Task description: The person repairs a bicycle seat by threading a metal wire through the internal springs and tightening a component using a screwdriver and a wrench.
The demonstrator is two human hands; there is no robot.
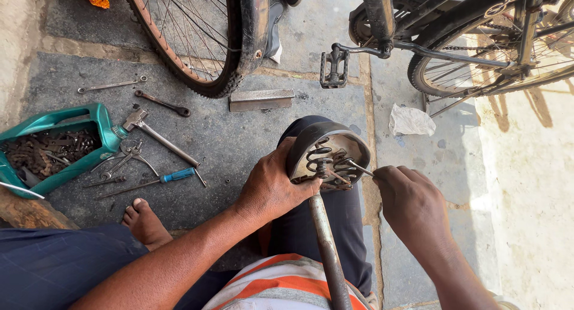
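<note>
Left hand (pixel 272 187) clamped on rear edge of upturned bicycle saddle (pixel 311 144), springs facing up; seat post (pixel 326 244) runs back toward the body. Right hand (pixel 412 205), just right of saddle, pinches a thin tool (pixel 359 168) pointing left into the springs (pixel 326 160).

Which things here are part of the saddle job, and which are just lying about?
In hand:
left hand gripping the upturned black bicycle saddle
grey metal seat post
right hand holding a thin metal tool

Lying about:
blue-handled screwdriver
hammer
green chain-filled container
crumpled white paper
</note>
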